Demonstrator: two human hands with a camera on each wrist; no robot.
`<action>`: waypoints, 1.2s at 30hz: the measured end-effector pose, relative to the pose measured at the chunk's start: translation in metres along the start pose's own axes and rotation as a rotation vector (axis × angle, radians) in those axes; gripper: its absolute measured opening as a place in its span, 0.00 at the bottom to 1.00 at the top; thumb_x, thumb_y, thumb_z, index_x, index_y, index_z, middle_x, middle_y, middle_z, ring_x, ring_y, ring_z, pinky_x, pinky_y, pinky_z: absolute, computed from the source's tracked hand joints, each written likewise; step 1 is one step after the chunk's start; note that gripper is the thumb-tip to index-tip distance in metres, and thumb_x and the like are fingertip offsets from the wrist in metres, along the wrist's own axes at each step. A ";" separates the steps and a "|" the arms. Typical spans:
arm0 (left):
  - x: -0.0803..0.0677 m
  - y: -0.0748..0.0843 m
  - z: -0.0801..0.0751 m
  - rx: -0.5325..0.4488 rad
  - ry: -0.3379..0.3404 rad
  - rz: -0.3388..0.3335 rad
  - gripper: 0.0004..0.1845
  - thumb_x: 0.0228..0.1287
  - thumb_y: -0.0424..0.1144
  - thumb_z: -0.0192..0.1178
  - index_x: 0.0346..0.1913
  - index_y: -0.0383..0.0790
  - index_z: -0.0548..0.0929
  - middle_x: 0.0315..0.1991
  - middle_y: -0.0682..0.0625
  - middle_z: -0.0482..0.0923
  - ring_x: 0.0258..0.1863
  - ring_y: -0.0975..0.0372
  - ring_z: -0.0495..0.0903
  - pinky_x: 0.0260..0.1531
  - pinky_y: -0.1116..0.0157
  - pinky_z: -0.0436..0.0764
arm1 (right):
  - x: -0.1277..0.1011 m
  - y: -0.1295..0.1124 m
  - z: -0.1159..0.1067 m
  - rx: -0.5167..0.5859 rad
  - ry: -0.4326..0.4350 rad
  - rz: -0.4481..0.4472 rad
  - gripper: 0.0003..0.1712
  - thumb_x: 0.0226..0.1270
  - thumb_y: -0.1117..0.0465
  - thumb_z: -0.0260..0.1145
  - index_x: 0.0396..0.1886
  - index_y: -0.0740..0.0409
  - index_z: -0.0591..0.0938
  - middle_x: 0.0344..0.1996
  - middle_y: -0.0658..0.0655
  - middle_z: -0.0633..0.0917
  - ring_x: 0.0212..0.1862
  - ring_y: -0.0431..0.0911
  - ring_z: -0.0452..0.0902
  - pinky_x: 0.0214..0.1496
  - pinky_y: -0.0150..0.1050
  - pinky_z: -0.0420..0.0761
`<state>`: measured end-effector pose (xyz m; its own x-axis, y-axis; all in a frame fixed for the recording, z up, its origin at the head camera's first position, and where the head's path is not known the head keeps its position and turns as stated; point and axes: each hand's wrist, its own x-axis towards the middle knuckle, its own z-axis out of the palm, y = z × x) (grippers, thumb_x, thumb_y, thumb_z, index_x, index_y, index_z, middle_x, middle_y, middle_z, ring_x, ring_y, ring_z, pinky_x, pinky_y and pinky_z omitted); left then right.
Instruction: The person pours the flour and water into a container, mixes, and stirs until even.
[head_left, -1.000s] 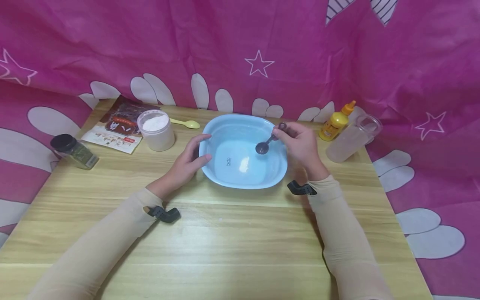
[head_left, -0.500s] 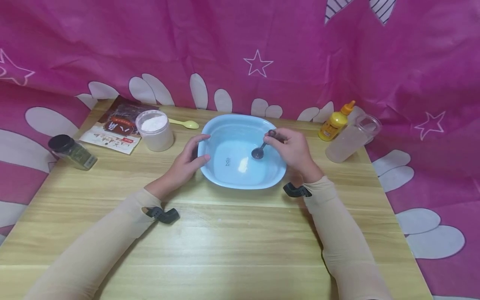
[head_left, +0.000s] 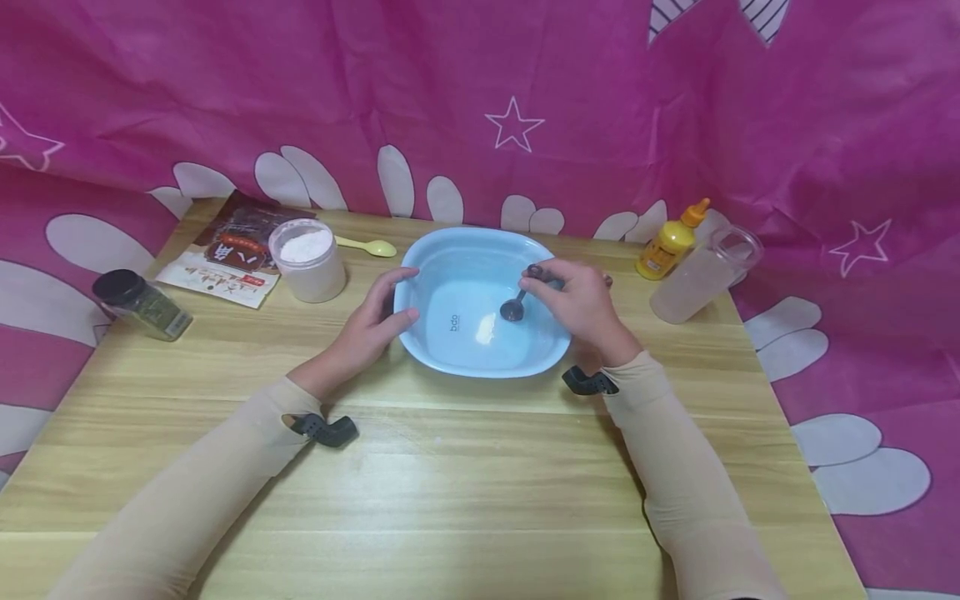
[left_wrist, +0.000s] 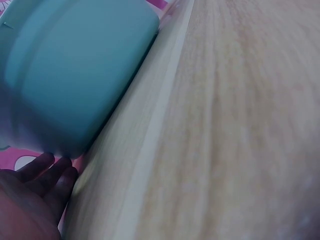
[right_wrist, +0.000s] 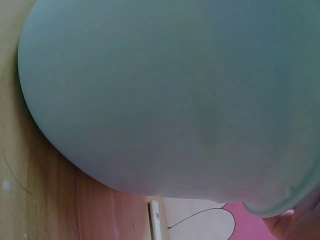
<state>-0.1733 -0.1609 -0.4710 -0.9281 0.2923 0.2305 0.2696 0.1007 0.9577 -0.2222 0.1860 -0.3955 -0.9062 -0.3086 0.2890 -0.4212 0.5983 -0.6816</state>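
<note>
On the wooden table [head_left: 465, 483] we see a blue plastic basin [head_left: 480, 357].
The left grip [head_left: 358, 332] clasps the basin's left rim, thumb over the edge and fingers against the outer wall. The right grip [head_left: 583, 307] pinches the handle of a dark measuring spoon [head_left: 513, 308], whose bowl is inside the basin, right of its middle; we cannot tell whether it touches the bottom. Just beside the spoon's bowl, a bright patch [head_left: 485, 330] shows on the basin floor, powder or glare we cannot say.
</note>
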 end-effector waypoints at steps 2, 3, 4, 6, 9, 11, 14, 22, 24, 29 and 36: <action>0.000 0.000 0.000 -0.002 0.001 0.002 0.33 0.83 0.34 0.59 0.85 0.44 0.63 0.84 0.35 0.62 0.81 0.41 0.67 0.76 0.38 0.74 | -0.001 0.000 0.000 -0.026 -0.002 -0.003 0.13 0.74 0.57 0.81 0.53 0.56 0.95 0.47 0.56 0.95 0.55 0.54 0.85 0.68 0.62 0.60; 0.000 0.000 0.000 -0.005 0.001 0.002 0.33 0.83 0.34 0.59 0.85 0.44 0.63 0.84 0.35 0.62 0.81 0.41 0.67 0.76 0.38 0.73 | -0.001 0.000 0.001 -0.039 -0.004 -0.002 0.13 0.74 0.57 0.81 0.53 0.56 0.95 0.47 0.55 0.95 0.55 0.55 0.84 0.68 0.64 0.57; 0.000 0.000 0.000 -0.006 0.001 0.001 0.33 0.83 0.34 0.59 0.85 0.43 0.63 0.84 0.35 0.62 0.81 0.41 0.67 0.77 0.38 0.73 | -0.001 -0.001 0.001 -0.046 -0.006 -0.001 0.13 0.74 0.56 0.81 0.53 0.56 0.95 0.47 0.55 0.95 0.55 0.55 0.83 0.68 0.65 0.58; 0.000 0.000 0.000 -0.007 0.001 -0.001 0.33 0.83 0.34 0.59 0.85 0.43 0.63 0.84 0.35 0.62 0.82 0.42 0.66 0.77 0.38 0.72 | -0.001 -0.002 0.001 -0.053 -0.011 0.004 0.13 0.74 0.56 0.81 0.53 0.55 0.95 0.47 0.55 0.95 0.54 0.55 0.82 0.68 0.65 0.59; 0.000 0.001 0.000 -0.009 0.000 -0.003 0.33 0.83 0.34 0.58 0.85 0.43 0.63 0.84 0.34 0.62 0.81 0.42 0.67 0.77 0.38 0.73 | -0.001 -0.003 0.001 -0.049 -0.020 0.009 0.13 0.74 0.56 0.81 0.53 0.55 0.95 0.47 0.55 0.95 0.54 0.55 0.81 0.67 0.65 0.60; 0.000 0.002 0.000 -0.009 -0.001 -0.002 0.33 0.83 0.34 0.58 0.85 0.43 0.62 0.83 0.34 0.62 0.81 0.41 0.67 0.76 0.38 0.73 | 0.000 -0.003 0.000 -0.049 -0.024 0.008 0.13 0.74 0.55 0.81 0.53 0.55 0.95 0.48 0.55 0.95 0.54 0.54 0.81 0.67 0.65 0.60; 0.000 0.002 0.000 -0.008 0.000 0.001 0.33 0.83 0.34 0.58 0.85 0.43 0.62 0.83 0.33 0.63 0.81 0.41 0.67 0.76 0.37 0.73 | 0.001 -0.004 -0.001 -0.049 -0.030 0.012 0.13 0.75 0.54 0.80 0.54 0.54 0.95 0.48 0.55 0.95 0.54 0.56 0.81 0.67 0.66 0.60; 0.000 0.003 0.000 -0.013 -0.002 -0.001 0.33 0.83 0.35 0.58 0.85 0.43 0.62 0.84 0.33 0.62 0.82 0.42 0.66 0.78 0.38 0.71 | 0.001 -0.007 -0.003 -0.080 -0.048 0.042 0.13 0.78 0.51 0.77 0.53 0.52 0.95 0.44 0.54 0.95 0.54 0.60 0.78 0.65 0.69 0.54; 0.000 0.003 0.000 -0.010 -0.003 -0.003 0.33 0.83 0.35 0.58 0.85 0.43 0.62 0.84 0.34 0.61 0.82 0.42 0.65 0.79 0.39 0.69 | 0.001 -0.007 -0.004 -0.103 -0.045 0.024 0.13 0.78 0.50 0.77 0.52 0.52 0.95 0.42 0.53 0.94 0.53 0.59 0.78 0.63 0.68 0.57; 0.000 0.002 0.000 -0.005 -0.005 0.005 0.33 0.83 0.35 0.58 0.85 0.43 0.62 0.84 0.35 0.60 0.83 0.42 0.64 0.80 0.39 0.68 | 0.001 -0.006 -0.006 -0.141 -0.049 -0.056 0.11 0.79 0.53 0.76 0.49 0.54 0.94 0.36 0.53 0.92 0.48 0.59 0.78 0.55 0.56 0.67; 0.001 0.001 0.000 0.002 -0.008 0.001 0.33 0.83 0.35 0.58 0.85 0.43 0.62 0.82 0.33 0.63 0.81 0.42 0.67 0.77 0.43 0.74 | -0.001 -0.009 -0.010 -0.185 -0.107 -0.164 0.09 0.79 0.57 0.76 0.48 0.57 0.94 0.36 0.54 0.92 0.43 0.57 0.79 0.49 0.48 0.74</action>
<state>-0.1737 -0.1608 -0.4698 -0.9256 0.3001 0.2304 0.2713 0.1018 0.9571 -0.2178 0.1886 -0.3829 -0.8205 -0.4828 0.3062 -0.5704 0.6560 -0.4943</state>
